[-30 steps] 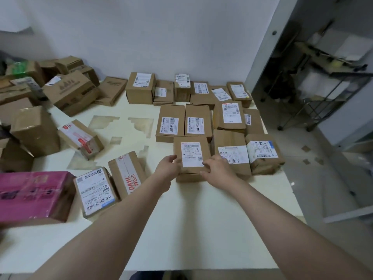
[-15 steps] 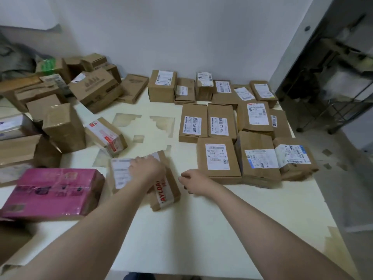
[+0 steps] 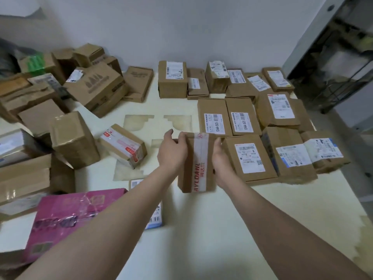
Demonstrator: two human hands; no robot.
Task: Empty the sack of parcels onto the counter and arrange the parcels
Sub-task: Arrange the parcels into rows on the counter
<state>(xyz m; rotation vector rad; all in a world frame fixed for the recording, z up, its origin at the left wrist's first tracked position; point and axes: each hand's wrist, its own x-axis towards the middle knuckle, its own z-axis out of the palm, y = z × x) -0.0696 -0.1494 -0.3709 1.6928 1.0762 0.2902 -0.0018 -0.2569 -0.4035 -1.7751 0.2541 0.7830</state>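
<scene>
Between my hands is a brown taped parcel (image 3: pixel 196 164) with red lettering on its white tape, held just left of the arranged rows. My left hand (image 3: pixel 171 151) grips its left side and my right hand (image 3: pixel 221 158) presses its right side. Right beside it lies a labelled parcel (image 3: pixel 249 158) at the front of the arranged rows, which fill the right half of the cream counter (image 3: pixel 201 229). A small parcel with a blue-edged label (image 3: pixel 155 218) lies partly hidden under my left forearm. The sack is not clearly visible.
A loose heap of brown boxes (image 3: pixel 74 138) covers the counter's left side, with a pink box (image 3: pixel 66 217) at the front left and a red-taped parcel (image 3: pixel 123 147) near the middle. A metal rack (image 3: pixel 343 73) stands beyond the counter's right edge.
My hands left the labelled parcel in the front row. My left hand reached to the taped parcel on the left, and both hands now hold it, shifted right toward the rows.
</scene>
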